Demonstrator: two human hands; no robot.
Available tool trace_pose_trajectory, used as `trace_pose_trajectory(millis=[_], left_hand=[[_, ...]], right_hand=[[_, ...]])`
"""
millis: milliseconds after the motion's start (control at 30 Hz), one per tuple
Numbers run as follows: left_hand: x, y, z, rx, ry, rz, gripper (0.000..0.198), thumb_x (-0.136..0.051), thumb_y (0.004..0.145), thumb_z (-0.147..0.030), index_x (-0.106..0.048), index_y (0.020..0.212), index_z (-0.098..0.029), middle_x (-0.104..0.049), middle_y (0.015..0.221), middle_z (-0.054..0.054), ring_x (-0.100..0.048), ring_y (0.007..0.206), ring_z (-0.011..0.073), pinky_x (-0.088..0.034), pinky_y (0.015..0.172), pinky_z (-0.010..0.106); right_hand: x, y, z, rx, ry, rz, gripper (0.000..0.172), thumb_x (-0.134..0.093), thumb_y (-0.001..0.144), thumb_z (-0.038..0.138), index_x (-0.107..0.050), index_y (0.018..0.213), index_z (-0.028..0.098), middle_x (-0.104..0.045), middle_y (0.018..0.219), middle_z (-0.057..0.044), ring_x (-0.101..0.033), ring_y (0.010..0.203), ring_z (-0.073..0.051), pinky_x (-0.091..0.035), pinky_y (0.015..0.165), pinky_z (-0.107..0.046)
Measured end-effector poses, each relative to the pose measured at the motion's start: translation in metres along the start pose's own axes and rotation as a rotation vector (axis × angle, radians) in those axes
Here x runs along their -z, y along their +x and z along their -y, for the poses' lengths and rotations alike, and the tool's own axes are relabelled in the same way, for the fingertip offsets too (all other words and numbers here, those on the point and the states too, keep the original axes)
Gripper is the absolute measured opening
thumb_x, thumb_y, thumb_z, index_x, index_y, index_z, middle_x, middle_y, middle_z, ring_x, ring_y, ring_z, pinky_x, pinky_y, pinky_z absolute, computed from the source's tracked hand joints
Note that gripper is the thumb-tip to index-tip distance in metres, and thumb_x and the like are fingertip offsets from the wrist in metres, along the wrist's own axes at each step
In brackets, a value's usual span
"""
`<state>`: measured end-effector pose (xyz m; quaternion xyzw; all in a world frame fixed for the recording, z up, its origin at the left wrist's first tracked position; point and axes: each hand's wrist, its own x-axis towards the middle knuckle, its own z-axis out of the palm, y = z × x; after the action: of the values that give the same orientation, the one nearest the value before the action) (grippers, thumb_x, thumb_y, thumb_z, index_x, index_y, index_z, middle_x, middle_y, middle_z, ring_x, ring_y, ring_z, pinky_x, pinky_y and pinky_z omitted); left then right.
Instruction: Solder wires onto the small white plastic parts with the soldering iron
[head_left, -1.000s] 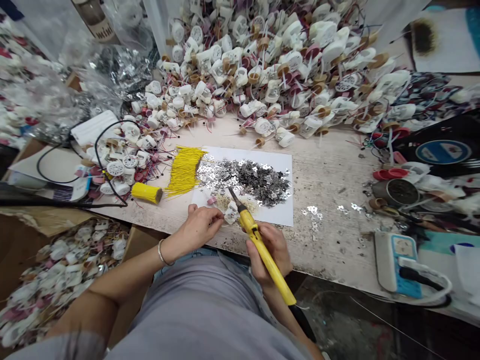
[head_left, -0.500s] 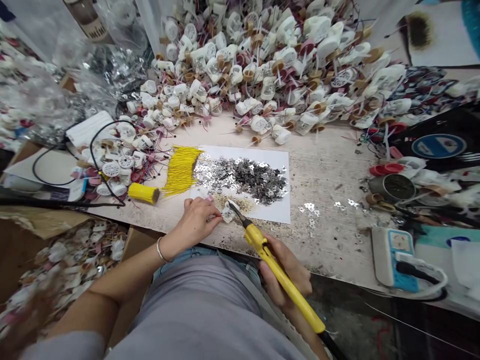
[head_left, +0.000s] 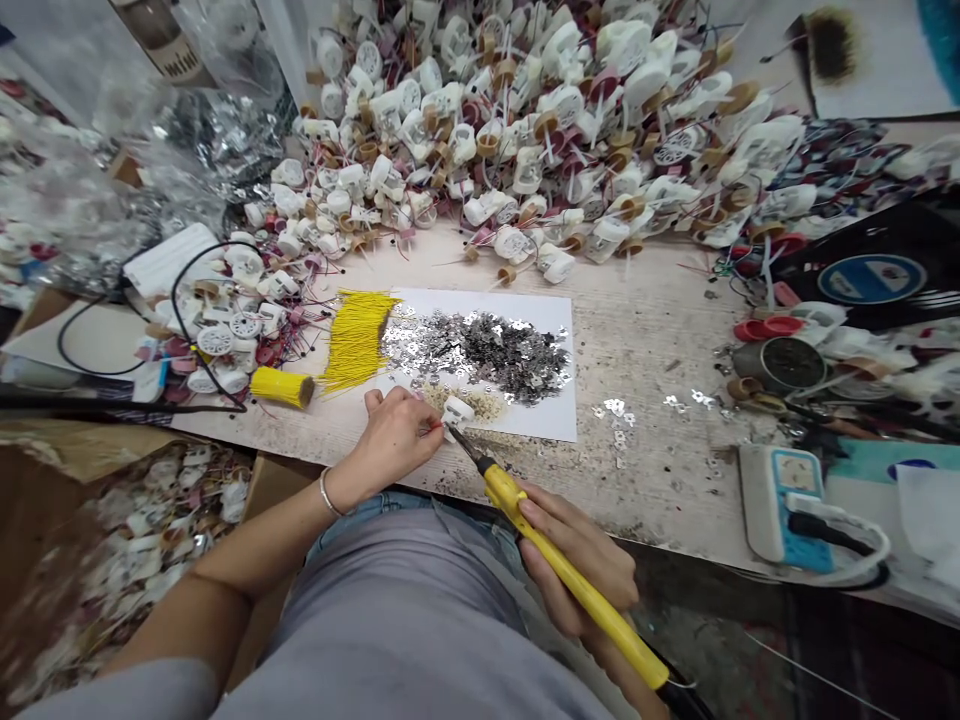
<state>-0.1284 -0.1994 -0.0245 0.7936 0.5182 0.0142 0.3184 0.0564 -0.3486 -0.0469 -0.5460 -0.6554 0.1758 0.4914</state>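
Note:
My right hand (head_left: 574, 560) is closed around the yellow handle of a soldering iron (head_left: 559, 560). The iron's metal tip meets, or nearly meets, the lower side of a small white plastic part (head_left: 457, 410). At that part's left edge, my left hand (head_left: 397, 432) has its fingers pinched together. What they pinch is mostly hidden; a bit of red shows at the fingertips. Beyond the hands, a pile of small shiny metal tabs (head_left: 517, 355) covers much of a white sheet (head_left: 555, 420). A bunch of yellow wires (head_left: 356, 338) lies at the sheet's left end.
A large heap of white plastic parts with wires (head_left: 525, 110) fills the back. On the left lie a bundled yellow wire roll (head_left: 282, 387) and a black cable (head_left: 176, 290). A power strip (head_left: 780, 510) and a round metal tin (head_left: 784, 363) stand at right.
The soldering iron's tip has come down from the top of the white part to its lower side, and my right hand has shifted slightly down and right. The white part has turned.

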Motion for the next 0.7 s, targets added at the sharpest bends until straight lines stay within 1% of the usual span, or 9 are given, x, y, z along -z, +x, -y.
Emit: trace_pose_trajectory(millis=[133, 233, 300, 400, 467, 533, 600, 633, 700], left_hand=[[0.001, 0.001, -0.003, 0.004, 0.010, 0.000, 0.014, -0.060, 0.081, -0.023, -0.072, 0.077, -0.019, -0.072, 0.082, 0.005, -0.054, 0.095, 0.0265, -0.028, 0.085, 0.044], [0.001, 0.002, -0.004, 0.001, 0.024, -0.007, 0.016, -0.059, 0.081, -0.024, -0.072, 0.074, -0.019, -0.071, 0.079, 0.006, -0.054, 0.093, 0.0266, -0.030, 0.084, 0.044], [0.001, 0.003, -0.004, 0.000, 0.035, -0.011, 0.017, -0.058, 0.081, -0.025, -0.071, 0.073, -0.018, -0.071, 0.079, 0.006, -0.054, 0.092, 0.0267, -0.030, 0.083, 0.044], [0.001, 0.004, -0.007, 0.003, 0.048, -0.004, 0.016, -0.058, 0.080, -0.025, -0.071, 0.073, -0.018, -0.071, 0.080, 0.006, -0.054, 0.092, 0.0273, -0.030, 0.082, 0.045], [0.002, 0.004, -0.008, 0.015, 0.059, 0.010, 0.014, -0.059, 0.080, -0.023, -0.071, 0.073, -0.018, -0.071, 0.081, 0.006, -0.054, 0.092, 0.0276, -0.030, 0.082, 0.045], [0.005, 0.004, -0.008, 0.025, 0.069, 0.034, 0.013, -0.060, 0.080, -0.023, -0.071, 0.074, -0.018, -0.072, 0.081, 0.006, -0.054, 0.091, 0.0274, -0.031, 0.082, 0.045], [0.007, 0.004, -0.006, 0.010, 0.065, 0.034, 0.013, -0.063, 0.080, -0.028, -0.071, 0.078, -0.018, -0.072, 0.085, 0.006, -0.055, 0.091, 0.0272, -0.032, 0.083, 0.045], [0.008, 0.004, -0.004, -0.014, 0.061, 0.014, 0.015, -0.065, 0.079, -0.032, -0.071, 0.081, -0.018, -0.072, 0.089, 0.006, -0.055, 0.094, 0.0277, -0.033, 0.084, 0.045], [0.010, 0.003, 0.002, -0.089, 0.064, -0.041, 0.021, -0.069, 0.077, -0.038, -0.071, 0.086, -0.019, -0.070, 0.104, 0.007, -0.052, 0.106, 0.0302, -0.033, 0.091, 0.047]], right_hand=[[0.002, 0.003, 0.002, 0.019, -0.013, 0.005, 0.044, -0.057, 0.078, 0.008, -0.060, 0.120, 0.020, -0.066, 0.118, -0.011, -0.067, 0.102, -0.025, -0.061, 0.081, -0.039], [0.004, 0.004, 0.003, 0.031, -0.023, 0.045, 0.045, -0.057, 0.077, 0.008, -0.060, 0.121, 0.021, -0.066, 0.117, -0.010, -0.067, 0.102, -0.025, -0.061, 0.080, -0.039], [0.004, 0.004, 0.003, 0.022, -0.025, 0.025, 0.045, -0.057, 0.077, 0.008, -0.060, 0.120, 0.021, -0.066, 0.116, -0.010, -0.067, 0.101, -0.025, -0.061, 0.080, -0.039], [0.000, 0.002, 0.002, 0.009, -0.020, -0.068, 0.045, -0.057, 0.077, 0.008, -0.060, 0.120, 0.020, -0.066, 0.116, -0.010, -0.067, 0.100, -0.025, -0.061, 0.080, -0.040], [-0.006, 0.000, -0.001, -0.010, -0.013, -0.141, 0.047, -0.059, 0.077, 0.008, -0.058, 0.122, 0.020, -0.066, 0.116, -0.010, -0.067, 0.101, -0.025, -0.061, 0.080, -0.040], [-0.016, -0.001, -0.006, -0.038, 0.022, -0.253, 0.053, -0.060, 0.077, 0.008, -0.052, 0.128, 0.021, -0.065, 0.117, -0.010, -0.066, 0.103, -0.026, -0.061, 0.081, -0.041], [-0.025, 0.002, -0.012, -0.076, 0.062, -0.319, 0.056, -0.061, 0.078, 0.008, -0.048, 0.130, 0.023, -0.062, 0.122, -0.010, -0.064, 0.108, -0.026, -0.060, 0.083, -0.043], [-0.030, 0.006, -0.016, -0.094, 0.069, -0.303, 0.052, -0.061, 0.077, 0.008, -0.051, 0.126, 0.024, -0.060, 0.125, -0.010, -0.063, 0.110, -0.026, -0.060, 0.084, -0.044], [-0.041, 0.017, -0.025, -0.111, 0.056, -0.246, 0.032, -0.063, 0.075, 0.005, -0.062, 0.102, 0.023, -0.058, 0.126, -0.007, -0.062, 0.110, -0.024, -0.059, 0.086, -0.041]])
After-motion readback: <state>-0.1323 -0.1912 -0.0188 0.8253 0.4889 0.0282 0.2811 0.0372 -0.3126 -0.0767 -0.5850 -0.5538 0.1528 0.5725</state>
